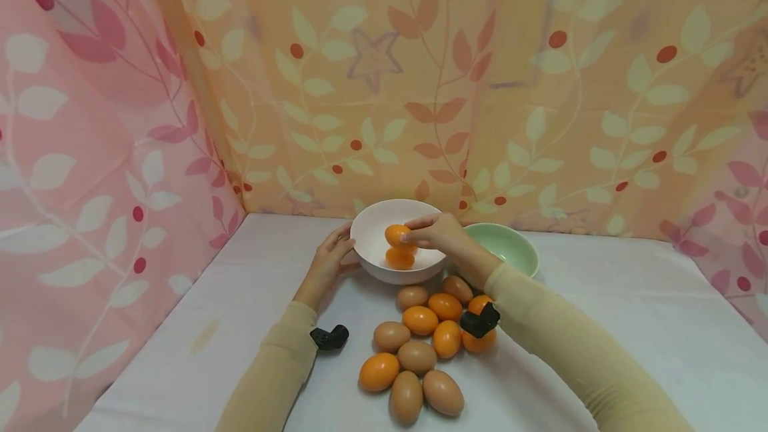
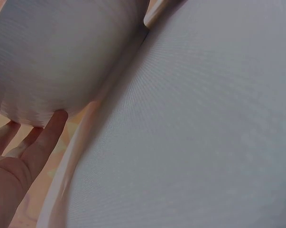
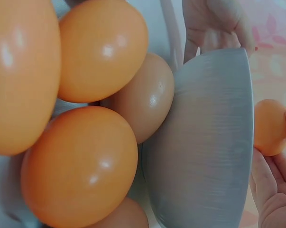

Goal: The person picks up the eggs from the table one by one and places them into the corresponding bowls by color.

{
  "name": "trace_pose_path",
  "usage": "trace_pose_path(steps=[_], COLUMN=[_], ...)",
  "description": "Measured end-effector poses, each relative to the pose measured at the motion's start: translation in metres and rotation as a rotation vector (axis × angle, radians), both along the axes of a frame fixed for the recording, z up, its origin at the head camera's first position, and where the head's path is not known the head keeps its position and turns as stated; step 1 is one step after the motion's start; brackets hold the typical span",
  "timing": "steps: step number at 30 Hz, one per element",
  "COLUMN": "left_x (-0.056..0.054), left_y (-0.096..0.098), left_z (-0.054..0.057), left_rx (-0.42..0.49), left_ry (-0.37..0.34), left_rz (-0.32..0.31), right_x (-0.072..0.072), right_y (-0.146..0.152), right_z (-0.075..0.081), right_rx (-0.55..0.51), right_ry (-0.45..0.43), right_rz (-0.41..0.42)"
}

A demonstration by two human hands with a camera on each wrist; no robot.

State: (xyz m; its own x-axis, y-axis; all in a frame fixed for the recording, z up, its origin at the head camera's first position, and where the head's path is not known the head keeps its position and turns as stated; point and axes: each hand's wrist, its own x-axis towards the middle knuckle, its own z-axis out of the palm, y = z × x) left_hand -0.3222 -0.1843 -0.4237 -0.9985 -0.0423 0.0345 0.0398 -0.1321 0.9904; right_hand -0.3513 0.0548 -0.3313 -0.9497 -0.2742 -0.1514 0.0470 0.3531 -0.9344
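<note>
Presently, twelve eggs are counted on the white table (image 1: 240,319): six brown eggs (image 1: 443,393) and six orange eggs (image 1: 379,372), grouped loosely in front of the bowls, two of the orange ones partly covered by the black device (image 1: 480,320) at the right wrist. A similar unit (image 1: 330,337) is noted at the left wrist.

Containers number two. The white bowl (image 1: 372,227) has at least one orange egg inside, the lower egg (image 1: 399,259); a sliver of orange beside it may be another, but this cannot be confirmed. The green bowl (image 1: 513,242) stands to the right of the white one, partly hidden behind the right arm.

The right hand (image 1: 443,233) reaches over the near right rim of the white bowl and pinches one further orange egg, the held egg (image 1: 395,235), between thumb and fingers, gap closed to the egg's width, above the lower egg. The left hand (image 1: 332,252), fingers extended and apart, rests its fingertips against the white bowl's left outer wall. Both forearms are in beige sleeves (image 1: 267,365).
</note>
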Motion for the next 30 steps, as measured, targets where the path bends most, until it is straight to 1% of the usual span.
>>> trace_pose_path(steps=[4, 7, 10, 15, 19, 23, 30], left_x=[0.0, 0.0, 0.0, -0.001, -0.001, 0.002, 0.002], left_y=[0.0, -0.001, -0.001, -0.002, -0.002, -0.002, -0.001], left_z=[0.001, 0.001, 0.001, 0.0, 0.0, 0.002, 0.002], left_rx=[-0.022, -0.037, -0.035, -0.032, -0.037, -0.036, -0.029], left_ry=[-0.001, 0.006, 0.008, 0.007, 0.012, 0.015, 0.01], left_rz=[0.006, 0.003, -0.004, -0.017, -0.021, -0.024, -0.019], right_x=[-0.004, -0.007, -0.009, -0.013, -0.017, -0.021, -0.027], right_y=[-0.002, -0.004, -0.005, -0.008, -0.011, -0.012, -0.016], right_z=[-0.001, -0.001, -0.003, -0.008, -0.012, -0.017, -0.026], right_rx=[0.003, 0.011, 0.015, 0.007, 0.012, 0.05, 0.153], right_ry=[0.003, 0.023, 0.033, 0.016, 0.023, 0.035, 0.104], right_rz=[0.0, 0.006, -0.002, -0.014, -0.029, -0.041, -0.052])
